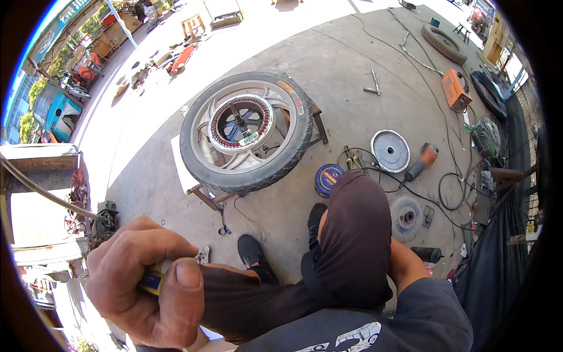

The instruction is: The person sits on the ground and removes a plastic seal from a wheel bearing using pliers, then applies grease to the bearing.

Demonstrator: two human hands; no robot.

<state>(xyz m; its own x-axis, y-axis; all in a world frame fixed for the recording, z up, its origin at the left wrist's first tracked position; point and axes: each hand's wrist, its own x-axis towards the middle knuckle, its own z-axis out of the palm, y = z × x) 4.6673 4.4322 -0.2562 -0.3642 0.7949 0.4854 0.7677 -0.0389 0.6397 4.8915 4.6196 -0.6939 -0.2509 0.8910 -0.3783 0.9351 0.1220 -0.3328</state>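
My left hand (pixel 146 281) is raised close to the camera at the lower left, its fingers curled and thumb pressed in. Between them shows part of a small blue-and-yellow object (pixel 152 280); its kind is hidden by the fingers. A silvery crumpled scrap (pixel 203 255) appears beside the fingertips; whether I hold it cannot be told. My right forearm (pixel 406 261) passes behind my raised knee, which hides the right hand. Ahead lies a spoked hub-motor wheel (pixel 246 132) with a black tyre, resting on a low stand (pixel 321 126). Its hub is uncovered, showing reddish windings and an upright axle.
Near my knee are a blue round tin (pixel 328 179), pliers (pixel 353 161), a metal hub cover (pixel 390 151), a power tool (pixel 422 162) and a greyish disc (pixel 406 217). Scissors (pixel 223 227) lie by the stand. Cables run past an orange machine (pixel 456 91); a loose tyre (pixel 444 43) lies beyond.
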